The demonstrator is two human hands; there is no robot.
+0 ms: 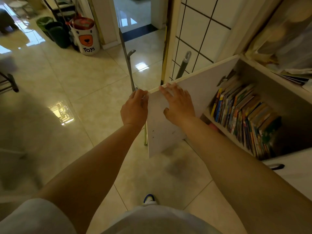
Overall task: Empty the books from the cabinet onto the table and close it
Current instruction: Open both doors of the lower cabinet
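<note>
1. Swinging cabinet door (199,92) open — step in hand, by the look of it. Books not yet touched.
2. Left hand (134,107) curled round free outer edge of door, near top corner; fingertips hidden behind panel.
3. Right hand (179,103) flat on inner face of door, fingers straight, tips at top edge. Pressing, not gripping.
4. Books (243,119) inside cabinet (273,92), upright, packed tight in one row on shelf, leaning slightly. All still in place.
5. Table not identifiable; only a dark leg at far left edge, so drop-off spot cannot be told.
6. Doing it well: push door fully wide, past square to cabinet front, so it stays clear of reach path. Steer from free edge, gently; hinge (222,80) takes the load.
7. Watch the mop handles (130,68) leaning just behind door — likely to get knocked if door swings far.
8. Next: free both hands, take books in small stacks from near end of row, supporting the rest against toppling.
9. Toys bin (86,37) well apart, no concern.
</note>
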